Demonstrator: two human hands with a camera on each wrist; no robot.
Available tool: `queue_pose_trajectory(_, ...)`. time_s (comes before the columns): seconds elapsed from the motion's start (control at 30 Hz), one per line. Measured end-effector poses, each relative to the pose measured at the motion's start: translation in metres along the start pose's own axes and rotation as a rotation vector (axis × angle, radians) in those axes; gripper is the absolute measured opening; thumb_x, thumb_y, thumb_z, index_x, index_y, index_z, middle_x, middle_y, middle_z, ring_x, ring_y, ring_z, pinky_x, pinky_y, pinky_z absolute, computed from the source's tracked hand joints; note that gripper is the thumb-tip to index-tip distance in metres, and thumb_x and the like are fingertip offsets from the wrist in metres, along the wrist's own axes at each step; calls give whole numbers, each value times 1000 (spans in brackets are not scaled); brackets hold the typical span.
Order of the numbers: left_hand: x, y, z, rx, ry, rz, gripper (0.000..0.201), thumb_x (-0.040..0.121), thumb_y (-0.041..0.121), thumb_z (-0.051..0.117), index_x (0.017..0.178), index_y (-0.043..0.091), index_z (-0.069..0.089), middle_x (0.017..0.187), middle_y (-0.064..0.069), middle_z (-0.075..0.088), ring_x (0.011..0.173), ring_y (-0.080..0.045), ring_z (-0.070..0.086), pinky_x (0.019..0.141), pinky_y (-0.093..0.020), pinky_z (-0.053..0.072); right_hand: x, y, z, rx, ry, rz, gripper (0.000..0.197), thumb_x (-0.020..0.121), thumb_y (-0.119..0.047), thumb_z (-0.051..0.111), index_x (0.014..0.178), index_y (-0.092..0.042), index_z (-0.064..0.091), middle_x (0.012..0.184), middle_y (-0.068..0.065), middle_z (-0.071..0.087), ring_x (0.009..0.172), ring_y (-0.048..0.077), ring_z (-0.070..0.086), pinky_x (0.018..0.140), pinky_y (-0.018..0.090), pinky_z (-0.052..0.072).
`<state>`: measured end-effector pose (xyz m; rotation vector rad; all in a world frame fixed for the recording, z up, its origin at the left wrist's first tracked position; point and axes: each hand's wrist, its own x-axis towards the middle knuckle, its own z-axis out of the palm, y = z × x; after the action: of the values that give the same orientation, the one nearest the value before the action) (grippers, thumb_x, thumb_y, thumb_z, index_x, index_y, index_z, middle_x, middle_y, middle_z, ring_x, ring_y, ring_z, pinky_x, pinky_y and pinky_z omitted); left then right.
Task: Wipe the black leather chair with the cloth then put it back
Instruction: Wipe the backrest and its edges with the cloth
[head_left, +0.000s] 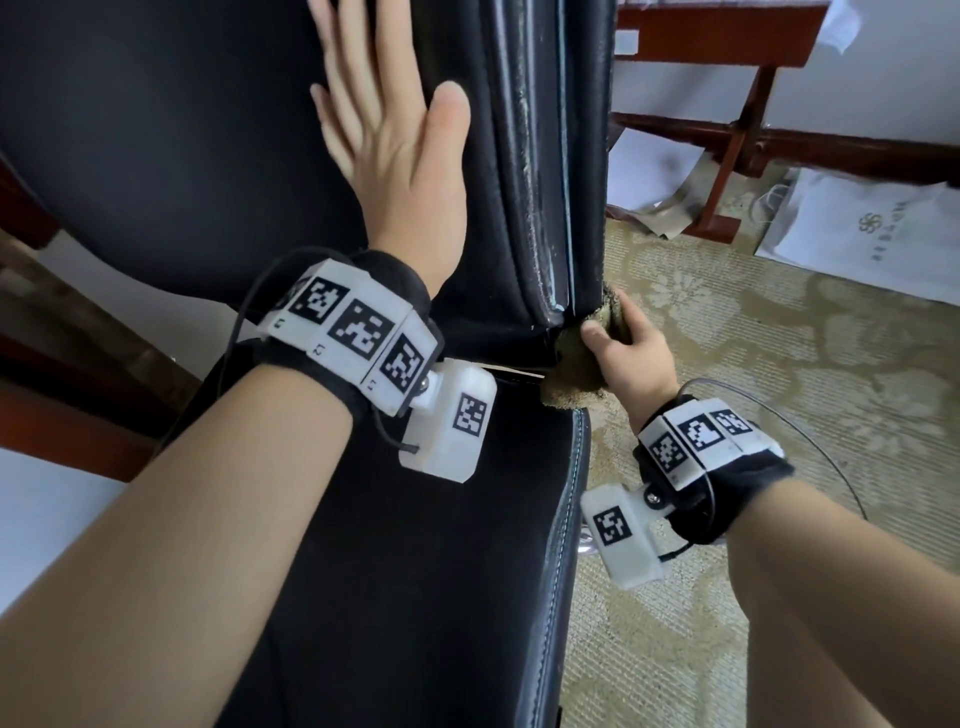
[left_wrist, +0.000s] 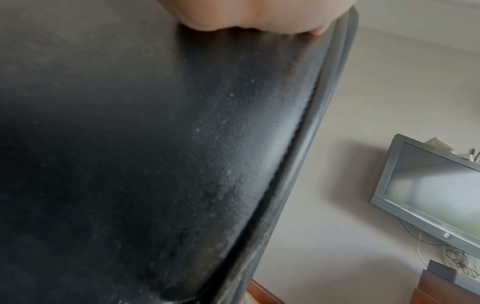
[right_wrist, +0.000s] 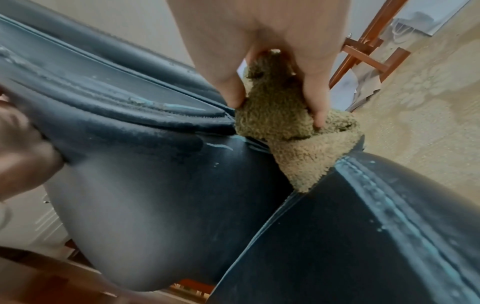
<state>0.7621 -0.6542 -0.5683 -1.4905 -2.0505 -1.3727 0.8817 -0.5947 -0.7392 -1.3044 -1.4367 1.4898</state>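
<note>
Cloth (right_wrist: 293, 131) in right hand (head_left: 626, 348)

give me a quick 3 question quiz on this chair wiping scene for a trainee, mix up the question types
1. True or false: the left hand lies flat with straight fingers on the backrest of the black leather chair.
2. Multiple choice: where is the cloth being pressed?
A. on the carpet
B. at the right-side joint where backrest meets seat
C. on top of the backrest
3. Fill in: the cloth is gripped by the ____ hand.

Key
1. True.
2. B; the head view shows it at that joint.
3. Right; the right hand has its fingers curled round the cloth.
</note>
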Motion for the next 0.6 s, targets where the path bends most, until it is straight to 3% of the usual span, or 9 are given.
queue_pose_trajectory(0.07, -1, 0, -1, -3, -9, 11, 65, 86, 24, 26, 144, -4, 19, 152, -28, 9, 142, -38, 5, 112, -46, -5, 1, 8, 3, -12, -82, -16, 65, 83, -31, 62, 142, -31, 35, 134, 7, 50, 124, 23, 47, 108, 41, 35)
queue_pose_trajectory(0.23, 0, 1, 0, 16, -8, 7, 69, 83, 30, 22, 143, -5, 20, 152, -27, 11, 142, -38, 7, 112, -45, -5, 7, 15, 3, -159, -102, -32, 67, 87, -25, 61, 145, -24, 27, 144, 15, 34, 132, 28, 35, 112, 41, 27)
queue_pose_trajectory(0.43, -1, 2, 1, 36, -14, -15, 70, 83, 31, 21, 143, -5, 20, 152, -26, 11, 142, -38, 6, 112, -44, -5, 13, 20, -4, -261, -188, 67, 62, 86, -28, 64, 134, -1, 36, 127, 18, 50, 115, 27, 49, 104, 43, 38)
queue_pose_trajectory(0.57, -2, 4, 0, 51, -15, -26, 71, 82, 32, 20, 144, -4, 18, 152, -26, 9, 143, -37, 6, 113, -43, -5, 11, 19, -14, -255, -176, 109, 36, 89, -16, 60, 121, -7, 46, 107, 7, 54, 101, 21, 52, 97, 36, 42)
queue_pose_trajectory(0.6, -2, 4, -1, 51, -15, -28, 71, 82, 31, 20, 144, -4, 18, 152, -26, 9, 143, -37, 6, 113, -43, -5, 11, 20, -17, -239, -148, 123, 40, 89, -14, 59, 126, -7, 45, 105, 3, 51, 102, 19, 51, 97, 35, 41)
